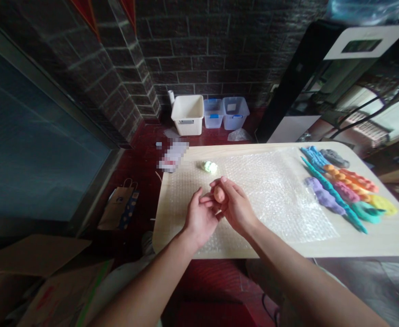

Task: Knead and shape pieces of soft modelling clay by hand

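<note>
While the left hand (202, 220) lies palm up with its fingers loosely spread and its thumb standing apart, the right hand (237, 204) curls its fingers around a small orange lump (219, 194), and that is where I, watching from far off through the head camera, find the work centred. The lump sits at the right hand's fingertips, just beside the left hand's fingers; I cannot tell how much of it those fingers bear. It looks compact and roundish, and I judge its handling to be under way rather than finished, since it is in the grasp and not set down. Beneath both hands, bubble wrap (270, 190) covers part of the table (322, 250). Just beyond the fingertips rests a pale green lump (209, 166), touched by neither hand; whether it is done or waiting I cannot say. Well to the right of the right hand, the soft coloured pieces lie gathered: a long teal strip (335, 195) closest to the wrap, with a purple piece (325, 197) beside it, then a beaded orange strand (335, 174) and a yellow piece (386, 205) farther out. Those seem shaped to me, while the orange lump remains apart from them.
</note>
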{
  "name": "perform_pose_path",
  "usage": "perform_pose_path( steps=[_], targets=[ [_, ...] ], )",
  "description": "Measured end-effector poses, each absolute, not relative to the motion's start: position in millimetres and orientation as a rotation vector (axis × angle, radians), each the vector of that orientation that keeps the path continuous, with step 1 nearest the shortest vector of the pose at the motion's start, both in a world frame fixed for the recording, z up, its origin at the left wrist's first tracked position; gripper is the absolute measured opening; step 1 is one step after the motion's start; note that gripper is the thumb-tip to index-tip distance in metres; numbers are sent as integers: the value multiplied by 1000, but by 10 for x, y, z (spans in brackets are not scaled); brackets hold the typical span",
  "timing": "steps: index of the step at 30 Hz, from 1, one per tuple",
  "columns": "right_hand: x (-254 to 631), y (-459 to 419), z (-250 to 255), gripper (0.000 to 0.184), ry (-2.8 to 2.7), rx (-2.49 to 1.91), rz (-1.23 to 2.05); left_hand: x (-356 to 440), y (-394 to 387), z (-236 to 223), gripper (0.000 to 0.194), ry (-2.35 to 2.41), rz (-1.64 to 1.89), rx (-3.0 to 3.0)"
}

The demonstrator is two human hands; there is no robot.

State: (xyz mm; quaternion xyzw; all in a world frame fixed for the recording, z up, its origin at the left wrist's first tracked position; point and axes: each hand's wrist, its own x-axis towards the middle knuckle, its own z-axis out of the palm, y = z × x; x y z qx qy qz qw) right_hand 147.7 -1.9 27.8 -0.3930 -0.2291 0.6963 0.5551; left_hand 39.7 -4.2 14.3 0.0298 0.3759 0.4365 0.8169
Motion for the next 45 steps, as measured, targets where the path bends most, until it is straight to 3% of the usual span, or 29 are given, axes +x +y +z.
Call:
perform_pose_path(
  steps=[6, 13, 18, 21, 26, 31, 35, 41, 45],
  targets=[
    [1453, -26, 222, 40, -579, -1083, 1545, 375, -59, 123, 39, 793, 910, 142],
    [1518, -25, 122, 36, -893, -1217, 1167, 396, -136, 108, 24, 779, 933, 437],
    [1657, -26, 141, 16, -1259, -1233, 960, 362, -110, 104, 24, 926, 1059, 713],
    [1815, -1, 254, 18, -1412, -1112, 1085, 296, -59, 131, 22, 912, 977, 857],
    [1940, -16, 421, 42, -1600, -877, 1583, 198, -31, 211, 19, 757, 735, 799],
    [1931, -41, 330, 22, -1748, -972, 1284, 175, -28, 163, 24, 804, 691, 789],
    [1938, 17, 228, 9, -1424, -1174, 1219, 116, 75, 84, 35, 977, 833, 672],
    [1898, 99, 306, 50, -759, -1136, 1548, 65, 167, 33, 33, 1117, 891, 736],
    [1889, 96, 371, 55, -522, -1038, 1671, 123, 109, 26, 29, 1101, 844, 858]
  ],
)
